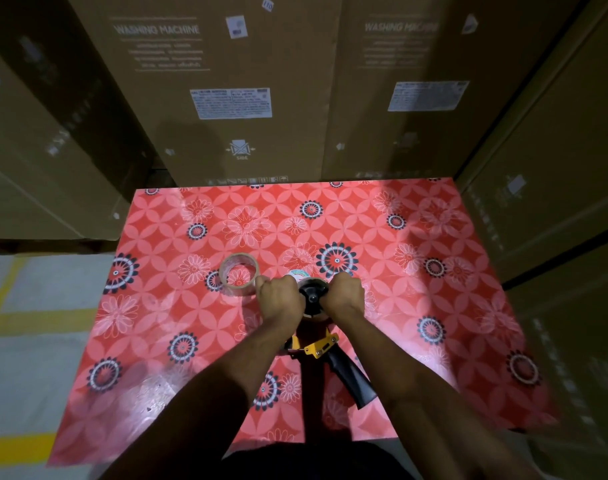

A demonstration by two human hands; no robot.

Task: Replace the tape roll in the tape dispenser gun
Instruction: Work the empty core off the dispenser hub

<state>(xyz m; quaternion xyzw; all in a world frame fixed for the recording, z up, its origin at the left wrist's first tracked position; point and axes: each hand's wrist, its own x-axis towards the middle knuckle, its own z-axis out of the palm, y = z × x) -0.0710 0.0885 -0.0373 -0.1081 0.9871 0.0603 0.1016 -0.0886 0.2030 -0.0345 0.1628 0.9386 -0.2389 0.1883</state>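
Both hands (313, 297) grip the dispenser's roll (311, 289); spare roll (239, 274) beside.

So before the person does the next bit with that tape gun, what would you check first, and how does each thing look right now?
1. Both hands on the spool end of the tape dispenser gun: ok. The left hand and right hand flank the black hub.
2. Spare clear tape roll within reach: ok, it lies flat on the table beside the left hand.
3. Old roll off the hub: cannot tell, the hands hide most of it.
4. Gun steady: cannot tell; its black handle points toward the person.
5. Working space on the red patterned table: ok, nothing else lies near the gun.
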